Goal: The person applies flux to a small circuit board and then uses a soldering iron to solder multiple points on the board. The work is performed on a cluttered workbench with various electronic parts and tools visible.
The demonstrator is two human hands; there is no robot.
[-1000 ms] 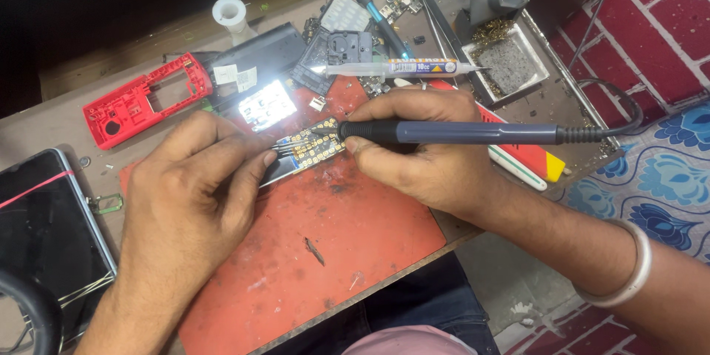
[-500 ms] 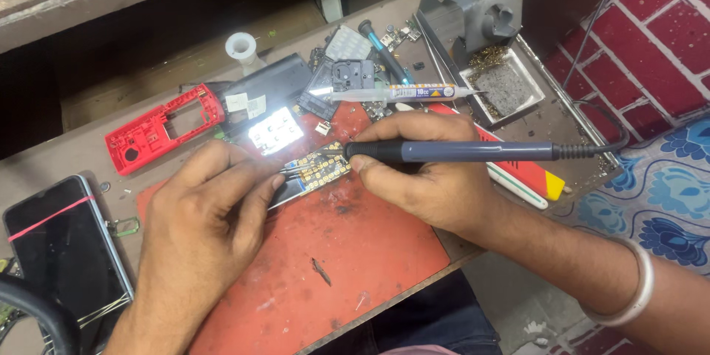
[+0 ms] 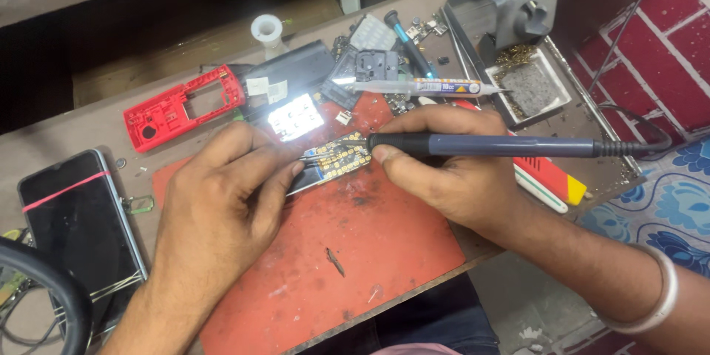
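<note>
**Gold-padded circuit board under iron and tweezers**

Gold-padded circuit board (image 3: 336,160) lies on the red work mat (image 3: 325,266), just at the mat's 12 o'clock edge. The right hand (image 3: 451,177) is clenched around a dark soldering iron (image 3: 488,146), its tip touching the board from 3 o'clock. The left hand (image 3: 222,207) pinches metal tweezers (image 3: 319,152) onto the board from 9 o'clock. At 12 o'clock glows a small lamp (image 3: 294,117); at 10 o'clock lies a red phone frame (image 3: 181,106); at 9 o'clock, a black smartphone (image 3: 78,225)
</note>
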